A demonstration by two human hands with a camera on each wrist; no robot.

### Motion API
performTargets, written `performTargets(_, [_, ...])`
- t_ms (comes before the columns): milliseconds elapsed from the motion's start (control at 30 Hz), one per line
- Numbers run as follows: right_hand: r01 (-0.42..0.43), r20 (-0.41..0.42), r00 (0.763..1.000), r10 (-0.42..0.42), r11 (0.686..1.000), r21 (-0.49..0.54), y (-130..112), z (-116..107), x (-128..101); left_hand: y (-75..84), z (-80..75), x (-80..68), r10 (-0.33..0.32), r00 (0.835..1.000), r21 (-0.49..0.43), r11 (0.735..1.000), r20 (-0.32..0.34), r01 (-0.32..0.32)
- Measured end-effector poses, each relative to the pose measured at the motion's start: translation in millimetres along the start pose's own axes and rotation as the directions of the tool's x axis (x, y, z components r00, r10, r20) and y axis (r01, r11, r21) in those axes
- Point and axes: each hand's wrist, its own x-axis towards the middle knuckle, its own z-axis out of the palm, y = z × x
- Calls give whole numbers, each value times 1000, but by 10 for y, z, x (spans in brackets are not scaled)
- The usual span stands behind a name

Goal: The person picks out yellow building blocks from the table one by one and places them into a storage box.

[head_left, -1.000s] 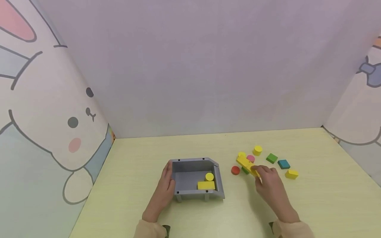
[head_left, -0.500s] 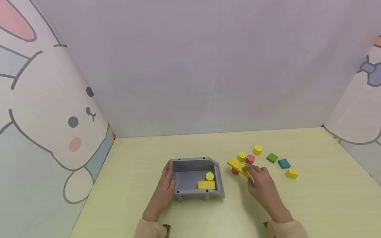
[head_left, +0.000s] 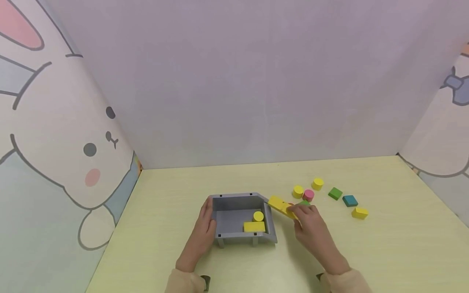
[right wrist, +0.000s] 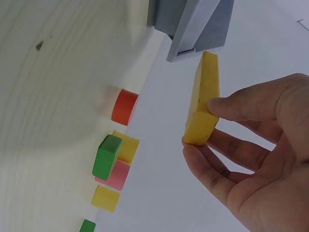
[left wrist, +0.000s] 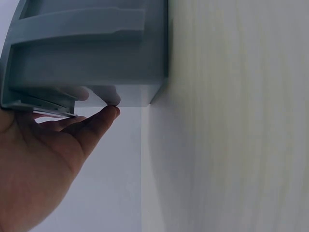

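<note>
In the head view, my left hand (head_left: 200,230) rests against the left end of a grey plastic bin (head_left: 234,196). In the left wrist view, its straight fingers (left wrist: 99,126) touch the bin's outer wall below the rim. My right hand (head_left: 313,228) pinches a long yellow block (head_left: 279,204) between thumb and fingertips. That block is held tilted, its far end close to the bin's sloped right end. Inside the bin, a yellow cylinder (head_left: 258,216) stands behind a yellow rectangular block (head_left: 254,227).
Right of the bin, on the pale tabletop (head_left: 176,183), lie two yellow cylinders (head_left: 298,191), a pink cylinder (head_left: 308,195), a green block (head_left: 335,193), a teal block (head_left: 350,200) and a yellow block (head_left: 360,213). A red cylinder (right wrist: 125,107) shows in the right wrist view.
My right hand has moved left with the long yellow block, from above the loose pieces to beside the bin's right end. My left hand and the bin have stayed in place.
</note>
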Motion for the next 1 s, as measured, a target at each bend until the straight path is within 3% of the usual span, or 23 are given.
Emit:
performTargets(233, [43, -5, 999, -43, 999, -1, -79, 61, 18, -1, -4, 2, 10, 1000, 4, 1000, -2, -10])
performTargets(1000, [55, 92, 994, -57, 998, 23, -245, 190, 104, 3, 2, 4, -3, 1000, -1, 1000, 0, 3])
